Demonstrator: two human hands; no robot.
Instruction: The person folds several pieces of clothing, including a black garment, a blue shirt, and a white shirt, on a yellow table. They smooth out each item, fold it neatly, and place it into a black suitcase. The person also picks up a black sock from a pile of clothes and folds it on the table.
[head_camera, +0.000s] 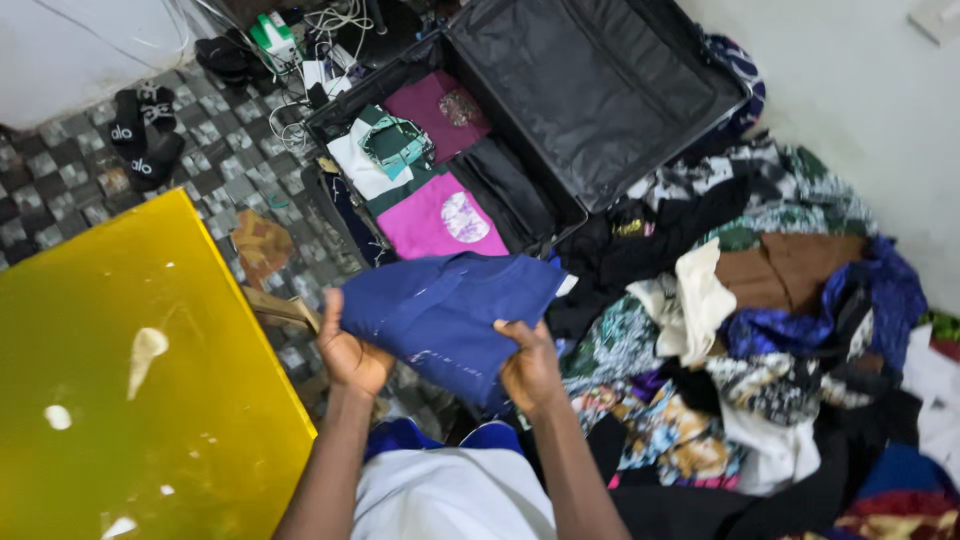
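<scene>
A folded dark blue garment (450, 305) is held up between both hands over my lap. My left hand (350, 355) grips its left edge and my right hand (528, 368) grips its lower right edge. Just beyond it lies an open black suitcase (590, 90) with its lid leaning against the wall. Folded clothes sit in the case's base: a pink garment with a white print (440, 220), a magenta one (435, 105) and a white and green one (385, 150).
A large heap of mixed clothes (760, 350) covers the floor on the right. A shiny yellow tabletop (130, 380) fills the lower left. Black slippers (145, 135), cables and a charger (310, 50) lie on the checkered floor at the back left.
</scene>
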